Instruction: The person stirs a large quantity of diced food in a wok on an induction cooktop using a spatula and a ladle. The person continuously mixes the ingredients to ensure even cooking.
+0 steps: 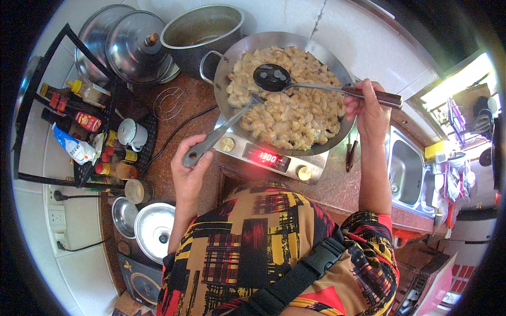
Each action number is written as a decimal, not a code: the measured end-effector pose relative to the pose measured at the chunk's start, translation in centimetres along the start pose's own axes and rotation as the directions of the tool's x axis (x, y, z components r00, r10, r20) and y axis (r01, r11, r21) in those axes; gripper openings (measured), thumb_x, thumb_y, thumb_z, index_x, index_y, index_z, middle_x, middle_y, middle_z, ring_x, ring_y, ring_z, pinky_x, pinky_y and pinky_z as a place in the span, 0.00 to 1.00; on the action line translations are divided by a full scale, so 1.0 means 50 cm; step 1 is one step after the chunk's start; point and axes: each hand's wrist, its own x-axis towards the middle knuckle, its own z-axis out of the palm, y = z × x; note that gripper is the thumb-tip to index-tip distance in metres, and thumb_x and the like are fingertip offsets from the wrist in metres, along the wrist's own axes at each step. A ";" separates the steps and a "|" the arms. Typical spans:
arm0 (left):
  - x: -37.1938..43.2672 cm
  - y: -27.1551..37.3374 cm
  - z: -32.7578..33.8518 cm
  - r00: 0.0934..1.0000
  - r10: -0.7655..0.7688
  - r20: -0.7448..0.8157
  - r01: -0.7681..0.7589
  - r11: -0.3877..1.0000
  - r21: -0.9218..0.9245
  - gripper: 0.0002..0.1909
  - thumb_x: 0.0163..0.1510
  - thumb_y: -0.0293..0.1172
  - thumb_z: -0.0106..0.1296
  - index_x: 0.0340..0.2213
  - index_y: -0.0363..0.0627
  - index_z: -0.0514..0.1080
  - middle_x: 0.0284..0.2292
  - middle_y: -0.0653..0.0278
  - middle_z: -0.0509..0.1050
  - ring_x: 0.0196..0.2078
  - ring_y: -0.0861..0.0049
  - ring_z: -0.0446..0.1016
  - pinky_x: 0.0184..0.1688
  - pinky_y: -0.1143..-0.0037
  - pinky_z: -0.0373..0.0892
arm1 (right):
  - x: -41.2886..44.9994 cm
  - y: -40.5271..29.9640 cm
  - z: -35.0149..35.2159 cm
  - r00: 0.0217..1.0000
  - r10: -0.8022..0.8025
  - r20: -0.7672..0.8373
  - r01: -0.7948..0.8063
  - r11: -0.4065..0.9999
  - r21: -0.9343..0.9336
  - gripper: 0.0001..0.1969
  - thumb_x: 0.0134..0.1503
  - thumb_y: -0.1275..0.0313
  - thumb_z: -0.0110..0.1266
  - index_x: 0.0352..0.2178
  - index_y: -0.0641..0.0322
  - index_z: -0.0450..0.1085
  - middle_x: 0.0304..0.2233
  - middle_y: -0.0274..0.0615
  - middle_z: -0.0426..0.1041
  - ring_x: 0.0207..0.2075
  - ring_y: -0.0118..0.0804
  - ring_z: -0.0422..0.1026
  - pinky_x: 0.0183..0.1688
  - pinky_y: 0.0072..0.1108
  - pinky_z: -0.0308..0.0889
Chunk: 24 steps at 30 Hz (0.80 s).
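Observation:
Pale, browned chunks of food (292,110) fill a wide metal wok (261,41) on an induction cooker (272,158) with a lit red display. My left hand (193,158) grips the grey handle of a spatula (221,132), whose head dips into the food at the wok's left side. In my right hand (369,106) is a ladle (272,78) with a dark wooden grip. Its bowl, holding dark liquid, is over the food; whether it touches the food I cannot tell.
A deep pot (201,31) stands behind left, beside metal lids (136,47). Left is a black rack (79,181) of seasonings. A power cord (182,126) crosses the counter. Tongs-like dark handles (350,156) lie right of the cooker, before a steel sink (407,177). Lids (154,231) lie front left.

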 end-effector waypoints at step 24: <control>-0.004 -0.004 -0.007 1.000 -0.016 -0.014 0.017 1.000 0.011 0.15 0.49 0.25 0.57 0.40 0.39 0.69 0.36 0.68 0.71 0.38 0.84 0.68 0.42 0.82 0.64 | 0.060 -0.069 0.047 0.992 -0.088 0.088 0.095 0.992 -0.086 0.17 0.57 0.60 0.51 0.30 0.67 0.66 0.17 0.46 0.72 0.12 0.26 0.68 0.11 0.13 0.61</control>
